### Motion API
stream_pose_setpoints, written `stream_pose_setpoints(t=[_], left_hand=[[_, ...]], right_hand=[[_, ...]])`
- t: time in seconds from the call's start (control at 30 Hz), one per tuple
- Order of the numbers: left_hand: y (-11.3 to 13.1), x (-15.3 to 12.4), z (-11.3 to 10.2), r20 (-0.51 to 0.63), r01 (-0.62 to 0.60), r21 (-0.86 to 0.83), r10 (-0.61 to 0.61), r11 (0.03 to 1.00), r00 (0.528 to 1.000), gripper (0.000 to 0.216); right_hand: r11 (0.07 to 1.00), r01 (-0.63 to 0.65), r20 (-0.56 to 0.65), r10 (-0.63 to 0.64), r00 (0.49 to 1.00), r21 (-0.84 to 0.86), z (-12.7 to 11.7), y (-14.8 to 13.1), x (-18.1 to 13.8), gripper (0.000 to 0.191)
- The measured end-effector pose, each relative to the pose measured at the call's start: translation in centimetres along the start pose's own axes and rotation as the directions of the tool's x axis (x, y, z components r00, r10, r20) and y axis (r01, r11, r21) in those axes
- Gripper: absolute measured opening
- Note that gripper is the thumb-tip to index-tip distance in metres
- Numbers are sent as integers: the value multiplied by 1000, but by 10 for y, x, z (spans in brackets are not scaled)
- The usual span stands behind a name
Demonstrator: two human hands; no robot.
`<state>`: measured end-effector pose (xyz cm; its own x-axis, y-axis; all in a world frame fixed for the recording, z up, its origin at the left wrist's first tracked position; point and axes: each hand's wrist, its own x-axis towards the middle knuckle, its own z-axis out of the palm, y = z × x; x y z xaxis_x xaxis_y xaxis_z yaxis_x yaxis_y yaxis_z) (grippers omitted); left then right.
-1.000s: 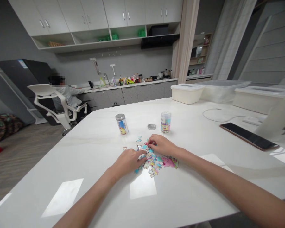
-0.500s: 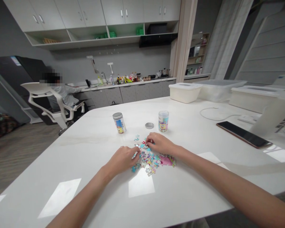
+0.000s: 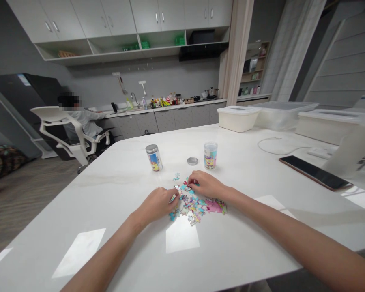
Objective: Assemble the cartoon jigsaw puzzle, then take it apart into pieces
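Note:
A pile of small colourful jigsaw pieces point(image 3: 197, 205) lies in the middle of the white table point(image 3: 115, 194). My left hand point(image 3: 156, 204) rests on the pile's left edge, fingers curled on a piece. My right hand point(image 3: 207, 185) sits at the pile's far side, fingertips pinched on pieces. Behind the pile stand a lidded puzzle jar point(image 3: 153, 157) on the left and an open clear jar point(image 3: 210, 155) on the right. A round metal lid point(image 3: 192, 161) lies between the jars.
A black phone point(image 3: 314, 172) and a white cable point(image 3: 276, 146) lie at the right. White plastic bins point(image 3: 237, 118) line the far right edge. A person sits in a white chair point(image 3: 63, 129) at the kitchen counter, back left.
Both hands stay on the pile with only slight finger shifts. The left hand moved a little left off the pile's middle; the view wobbled slightly.

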<state>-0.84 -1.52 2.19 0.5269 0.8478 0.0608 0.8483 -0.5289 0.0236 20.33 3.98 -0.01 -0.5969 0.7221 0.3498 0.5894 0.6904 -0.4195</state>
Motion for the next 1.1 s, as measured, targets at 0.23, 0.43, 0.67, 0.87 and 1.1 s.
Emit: stream_pose_setpoints(t=[0.23,0.43,0.67,0.87,1.1], left_hand=[[1,0,-2,14,31,-71,-30,997,999,27],[-6,0,6,-20,63,-26,-64,998,998,25],[5,-9,-1,53,-291,-38,293,956,955,31],[7,-10,-6,57,-324,-23,325,946,944,27],[-1,-9,0,-44,-333,41,335,942,941,25]], right_hand=[[1000,11,-1,-11,1000,2,1,1,0,12],[1000,2,1,-2,1000,-5,0,1,0,13],[999,-10,12,11,1000,-52,-5,2,0,13],[967,-116,134,150,980,-228,-49,3,1,16],[973,-140,577,222,786,-183,-87,-3,-16,18]])
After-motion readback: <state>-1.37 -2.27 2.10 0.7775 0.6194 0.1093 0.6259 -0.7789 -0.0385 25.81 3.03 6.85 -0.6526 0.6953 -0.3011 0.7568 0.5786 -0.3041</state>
